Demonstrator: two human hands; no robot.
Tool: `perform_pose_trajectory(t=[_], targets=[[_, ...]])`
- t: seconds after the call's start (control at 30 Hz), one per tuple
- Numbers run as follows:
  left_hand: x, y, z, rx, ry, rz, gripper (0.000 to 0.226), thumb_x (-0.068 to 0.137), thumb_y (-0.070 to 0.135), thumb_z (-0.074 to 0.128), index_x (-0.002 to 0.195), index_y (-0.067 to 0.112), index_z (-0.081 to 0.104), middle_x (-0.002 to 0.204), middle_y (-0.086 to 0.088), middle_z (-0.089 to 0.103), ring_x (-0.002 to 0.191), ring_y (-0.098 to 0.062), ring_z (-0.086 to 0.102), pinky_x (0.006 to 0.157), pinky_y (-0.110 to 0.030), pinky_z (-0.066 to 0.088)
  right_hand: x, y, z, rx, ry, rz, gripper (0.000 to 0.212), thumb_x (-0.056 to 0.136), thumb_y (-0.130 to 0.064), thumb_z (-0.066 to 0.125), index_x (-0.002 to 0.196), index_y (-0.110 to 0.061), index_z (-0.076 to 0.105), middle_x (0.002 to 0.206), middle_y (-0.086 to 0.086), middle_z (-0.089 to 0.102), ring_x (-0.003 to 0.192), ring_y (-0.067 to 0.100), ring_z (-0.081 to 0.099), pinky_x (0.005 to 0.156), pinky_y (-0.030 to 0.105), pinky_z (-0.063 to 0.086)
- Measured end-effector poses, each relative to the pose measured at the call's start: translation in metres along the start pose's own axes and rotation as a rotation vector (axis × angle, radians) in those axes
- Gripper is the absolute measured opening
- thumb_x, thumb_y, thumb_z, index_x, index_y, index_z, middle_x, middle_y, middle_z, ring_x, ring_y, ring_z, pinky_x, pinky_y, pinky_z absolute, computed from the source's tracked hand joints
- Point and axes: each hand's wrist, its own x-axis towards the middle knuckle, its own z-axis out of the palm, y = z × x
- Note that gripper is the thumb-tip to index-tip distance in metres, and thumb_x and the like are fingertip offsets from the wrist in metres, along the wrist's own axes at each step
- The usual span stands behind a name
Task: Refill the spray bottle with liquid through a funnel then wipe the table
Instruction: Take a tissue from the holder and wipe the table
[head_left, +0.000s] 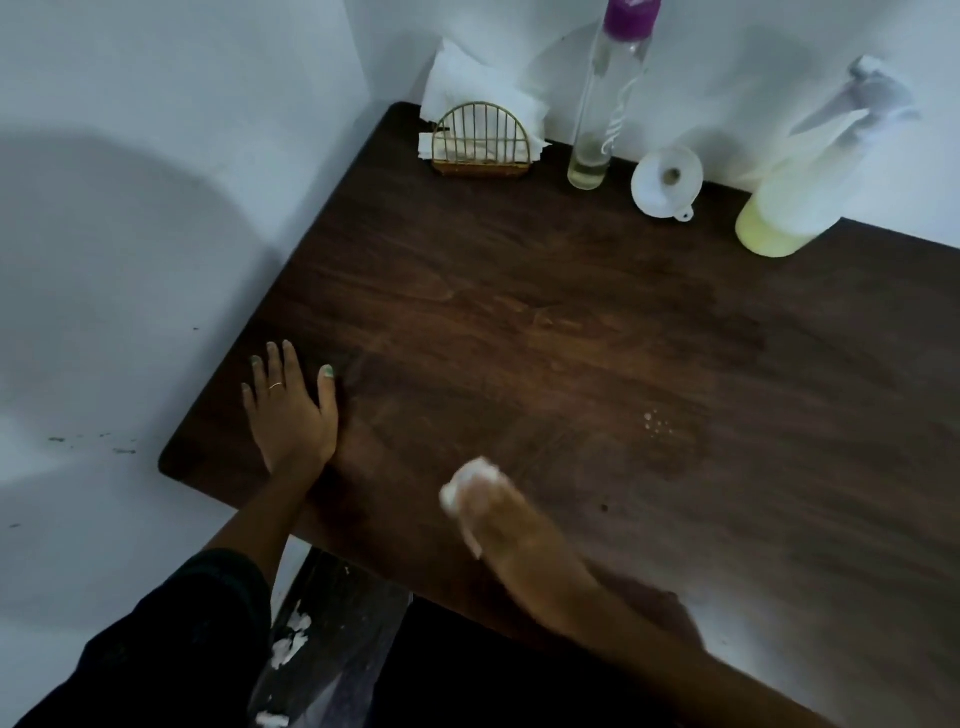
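Observation:
My right hand (511, 525), blurred by motion, holds a wad of white tissue (467, 486) against the dark wooden table (519, 312) near its front edge. My left hand (291, 410) rests flat with spread fingers on the table's left front corner. Small droplets (657, 420) and a damp patch lie to the right of the tissue. At the back stand a white spray bottle (800, 192) with yellowish liquid, a white funnel (666, 182) lying on its side, and a tall clear bottle (605, 104) with a purple cap.
A gold wire napkin holder (483, 143) with white napkins stands in the back left corner against the white wall. Below the table's front edge, a dark bag (332, 639) holds white tissue scraps.

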Motion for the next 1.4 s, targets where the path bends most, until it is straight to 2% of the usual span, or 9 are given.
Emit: perform_pose_trajectory(t=[0.13, 0.27, 0.5, 0.73, 0.9, 1.03, 1.13, 1.2, 1.4], targets=[[-0.001, 0.002, 0.001, 0.015, -0.022, -0.008, 0.065, 0.100, 0.046, 0.027, 0.151, 0.007, 0.016, 0.158, -0.015, 0.018, 0.147, -0.031, 0.012, 0.119, -0.048, 0.009, -0.026, 0.038, 0.005, -0.110, -0.174, -0.169, 0.038, 0.102, -0.019, 0.027, 0.132, -0.011, 0.049, 0.137, 0.005, 0.053, 0.135, 0.013, 0.036, 0.116, 0.037, 0.019], [-0.002, 0.002, 0.001, 0.013, -0.024, -0.013, 0.065, 0.100, 0.046, 0.027, 0.151, 0.007, 0.016, 0.158, -0.015, 0.018, 0.147, -0.032, 0.012, 0.119, -0.048, 0.009, -0.030, 0.139, -0.072, -0.204, -0.017, 0.265, 0.040, 0.098, -0.022, 0.036, 0.129, -0.004, 0.053, 0.140, 0.018, 0.047, 0.139, 0.026, 0.029, 0.115, 0.016, 0.004], [-0.003, 0.003, 0.001, 0.021, -0.027, -0.017, 0.066, 0.100, 0.047, 0.027, 0.151, 0.006, 0.016, 0.158, -0.017, 0.018, 0.147, -0.032, 0.012, 0.119, -0.048, 0.009, -0.052, 0.208, -0.129, -0.307, 0.330, 1.004, 0.065, 0.074, 0.015, 0.049, 0.137, 0.007, 0.036, 0.142, 0.028, 0.038, 0.133, 0.042, 0.031, 0.113, 0.053, 0.022], [-0.011, 0.011, -0.002, 0.037, -0.066, -0.021, 0.074, 0.098, 0.051, 0.031, 0.151, 0.004, 0.009, 0.159, -0.018, 0.012, 0.147, -0.033, 0.009, 0.119, -0.047, 0.008, -0.037, 0.071, -0.029, -0.179, 0.112, 0.305, 0.066, 0.092, -0.060, 0.024, 0.143, -0.019, 0.033, 0.151, -0.010, 0.024, 0.142, 0.012, 0.019, 0.115, 0.017, 0.016], [-0.024, 0.013, -0.003, 0.019, -0.086, 0.014, 0.078, 0.097, 0.052, 0.033, 0.151, 0.004, 0.006, 0.159, -0.017, 0.009, 0.148, -0.030, 0.008, 0.120, -0.044, 0.007, -0.059, 0.054, -0.013, -0.117, -0.181, -0.058, 0.038, 0.099, -0.016, 0.039, 0.137, -0.016, 0.043, 0.140, 0.000, 0.051, 0.135, 0.015, 0.039, 0.113, 0.039, 0.027], [-0.030, 0.014, -0.001, 0.014, -0.086, 0.009, 0.077, 0.097, 0.052, 0.033, 0.151, 0.004, 0.007, 0.159, -0.017, 0.011, 0.148, -0.030, 0.008, 0.120, -0.044, 0.007, -0.065, 0.134, -0.102, -0.195, 0.142, 0.421, 0.027, 0.100, -0.030, 0.041, 0.123, -0.040, 0.050, 0.131, -0.031, 0.046, 0.123, -0.020, 0.034, 0.109, 0.007, 0.018], [-0.031, 0.017, -0.003, 0.002, -0.085, 0.010, 0.077, 0.097, 0.050, 0.035, 0.151, 0.003, 0.008, 0.159, -0.017, 0.011, 0.148, -0.030, 0.008, 0.120, -0.044, 0.007, -0.100, 0.193, -0.137, -0.192, 0.331, 0.842, 0.061, 0.081, 0.009, 0.049, 0.139, -0.008, 0.039, 0.145, 0.019, 0.039, 0.133, 0.036, 0.033, 0.113, 0.054, 0.024], [-0.031, 0.017, -0.003, 0.003, -0.087, 0.010, 0.077, 0.097, 0.050, 0.035, 0.151, 0.003, 0.007, 0.159, -0.017, 0.010, 0.148, -0.030, 0.008, 0.120, -0.044, 0.007, -0.108, 0.204, -0.136, -0.159, 0.349, 1.045, 0.071, 0.070, 0.016, 0.051, 0.137, 0.004, 0.036, 0.138, 0.028, 0.041, 0.126, 0.040, 0.034, 0.109, 0.059, 0.024], [-0.030, 0.016, -0.002, 0.007, -0.102, 0.005, 0.078, 0.097, 0.052, 0.033, 0.151, 0.003, 0.006, 0.160, -0.017, 0.009, 0.148, -0.030, 0.007, 0.120, -0.044, 0.007, -0.068, 0.123, -0.063, -0.216, 0.380, 0.817, 0.055, 0.091, -0.020, 0.020, 0.134, 0.002, 0.045, 0.143, 0.022, 0.042, 0.135, 0.038, 0.035, 0.113, 0.056, 0.024]])
